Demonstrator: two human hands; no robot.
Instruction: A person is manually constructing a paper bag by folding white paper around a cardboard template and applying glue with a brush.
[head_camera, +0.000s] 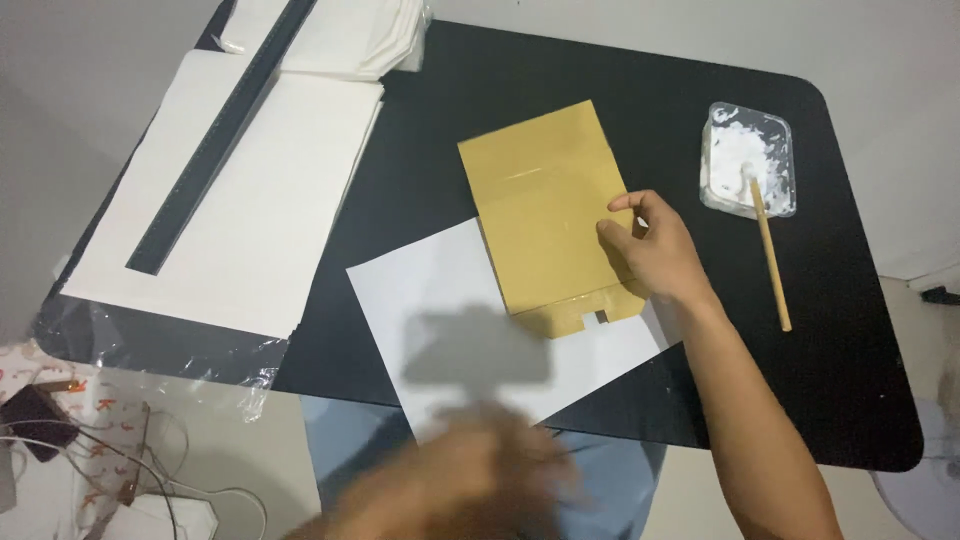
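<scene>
A folded yellow-brown paper envelope lies on a white sheet in the middle of a black table. My right hand rests on the envelope's right edge, fingers curled over the paper and pressing it down. My left hand is a blur at the bottom of the view, close to the camera and near the table's front edge; I cannot make out its fingers or anything in it.
A clear plastic tub of white paste stands at the right, with a wooden stick leaning out of it. A stack of white sheets with a long dark ruler lies at the left. Cables lie on the floor at lower left.
</scene>
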